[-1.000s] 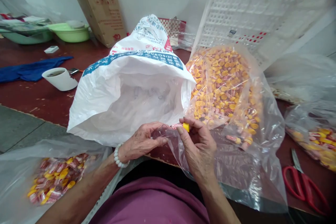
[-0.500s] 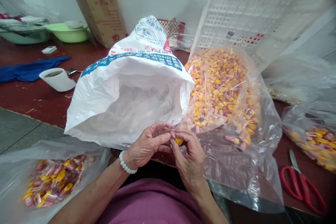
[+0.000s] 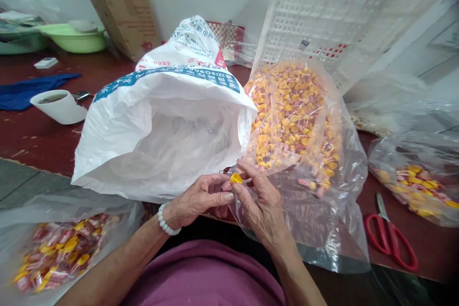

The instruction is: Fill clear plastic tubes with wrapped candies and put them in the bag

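Grip of my left hand (image 3: 195,201) is clamped on the small yellow-capped piece (image 3: 230,182) near the open white sack (image 3: 114,134), while my right hand (image 3: 264,203) is beside the cap, its grip unreadable to me, left of the counter's (image 3: 425,248) red-handled scissors (image 3: 389,235).

Single head-worn camera, looking forward and steeply down over the wearer's own forearms, hands (image 3: 263,203) close below, tabletop (image 3: 39,141) mid-view, upright white crate (image 3: 322,19) beyond
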Demonstrator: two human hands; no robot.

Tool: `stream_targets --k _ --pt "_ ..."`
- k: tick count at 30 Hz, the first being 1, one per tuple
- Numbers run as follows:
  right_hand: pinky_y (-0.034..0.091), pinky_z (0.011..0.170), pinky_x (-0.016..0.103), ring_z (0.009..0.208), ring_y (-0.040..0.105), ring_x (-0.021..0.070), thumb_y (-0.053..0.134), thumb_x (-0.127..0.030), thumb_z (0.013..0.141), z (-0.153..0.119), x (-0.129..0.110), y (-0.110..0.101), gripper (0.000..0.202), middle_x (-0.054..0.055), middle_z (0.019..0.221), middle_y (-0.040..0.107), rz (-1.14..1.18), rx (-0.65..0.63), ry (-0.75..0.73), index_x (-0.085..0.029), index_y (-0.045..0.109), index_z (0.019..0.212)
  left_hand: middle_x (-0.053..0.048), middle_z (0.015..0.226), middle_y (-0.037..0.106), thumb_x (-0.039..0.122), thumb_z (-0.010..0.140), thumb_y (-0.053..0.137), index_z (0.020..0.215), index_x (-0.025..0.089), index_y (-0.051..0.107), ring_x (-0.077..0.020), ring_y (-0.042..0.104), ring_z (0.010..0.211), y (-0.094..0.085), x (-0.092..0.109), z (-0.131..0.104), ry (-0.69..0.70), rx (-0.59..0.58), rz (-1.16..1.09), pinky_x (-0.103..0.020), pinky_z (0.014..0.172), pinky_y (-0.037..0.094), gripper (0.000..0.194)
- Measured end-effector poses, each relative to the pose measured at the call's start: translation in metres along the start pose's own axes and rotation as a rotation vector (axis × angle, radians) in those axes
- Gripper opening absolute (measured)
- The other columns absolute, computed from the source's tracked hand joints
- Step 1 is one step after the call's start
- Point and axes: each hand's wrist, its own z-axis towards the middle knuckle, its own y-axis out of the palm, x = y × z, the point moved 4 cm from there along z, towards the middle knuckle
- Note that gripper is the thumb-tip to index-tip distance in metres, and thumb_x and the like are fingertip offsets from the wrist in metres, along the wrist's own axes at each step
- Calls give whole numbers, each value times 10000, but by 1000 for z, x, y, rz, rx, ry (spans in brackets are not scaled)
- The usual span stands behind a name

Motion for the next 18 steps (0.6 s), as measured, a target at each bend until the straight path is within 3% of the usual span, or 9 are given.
stream_targets --k 3,9,14,16,18 --pt "437 937 422 1178 458 240 649 -349 771 -4 1 -2 426 124 1306 449 -56 46 -51 -206 481 1135 -8 728 537 359 783 643 974 141 600 -84 465 572 1 1 2 46 -8 19 -196 531 373 293" --pt "417 940 423 1058 493 230 734 -377 667 -13 -5 15 514 82 1089 554 -132 -89 -181 -211 472 1078 -35 790 576 333 740 675 904 131 623 -144 527 712 3 -10 5 87 86 51 -240 645 424 265" --pt "437 935 390 1105 489 210 591 -313 810 -31 12 0 375 91 1169 529 -105 -9 -74 -219 490 1158 9 635 533 386 771 639 866 166 580 -94 454 509 -5 -14 2 10 148 81 -213 501 373 247" --pt "467 854 366 980 543 193 512 -273 856 -36 35 -16 197 78 1029 583 -193 68 44 -207 553 1037 1 607 544 387 783 627 795 161 559 -108 484 529 -9 -11 0 24 156 122 -218 527 395 237" --pt "472 781 346 862 558 185 456 -245 871 -34 60 -29 143 68 899 599 -332 126 152 -190 575 929 -12 617 566 378 781 631 775 160 547 -119 515 563 -12 -9 -1 29 163 142 -224 565 418 234"
